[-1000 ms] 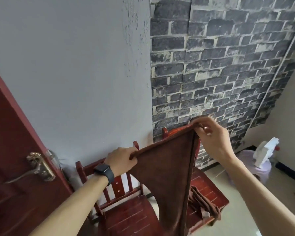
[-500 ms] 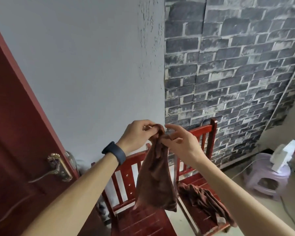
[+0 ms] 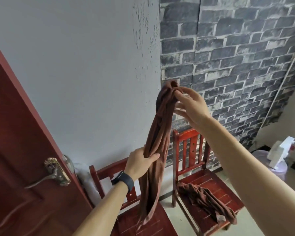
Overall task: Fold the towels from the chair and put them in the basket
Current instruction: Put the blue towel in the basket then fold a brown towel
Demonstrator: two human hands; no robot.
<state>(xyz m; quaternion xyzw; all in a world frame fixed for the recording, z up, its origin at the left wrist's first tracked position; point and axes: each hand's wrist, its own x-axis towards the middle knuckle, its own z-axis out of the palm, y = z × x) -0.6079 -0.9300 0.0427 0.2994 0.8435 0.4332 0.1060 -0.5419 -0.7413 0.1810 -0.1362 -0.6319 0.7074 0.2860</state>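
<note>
A brown towel (image 3: 157, 133) hangs in a long bunched strip in front of me. My right hand (image 3: 190, 106) pinches its gathered top end high up by the brick wall. My left hand (image 3: 140, 162), with a black watch on the wrist, grips the strip about halfway down. The towel's lower end dangles just above the seat of the left red chair (image 3: 153, 223). Another brown towel (image 3: 206, 200) lies crumpled on the seat of the right red chair (image 3: 196, 150). No basket is in view.
A dark red door (image 3: 19, 150) with a brass handle (image 3: 55, 171) stands at the left. A pale purple stool (image 3: 278, 169) with a white object (image 3: 279, 152) on it sits at the far right. Tiled floor (image 3: 245, 223) shows between and right of the chairs.
The towel was held spread between both hands, then its corners were brought together. My right hand has since lifted the top higher and my left hand has slid down to mid-length.
</note>
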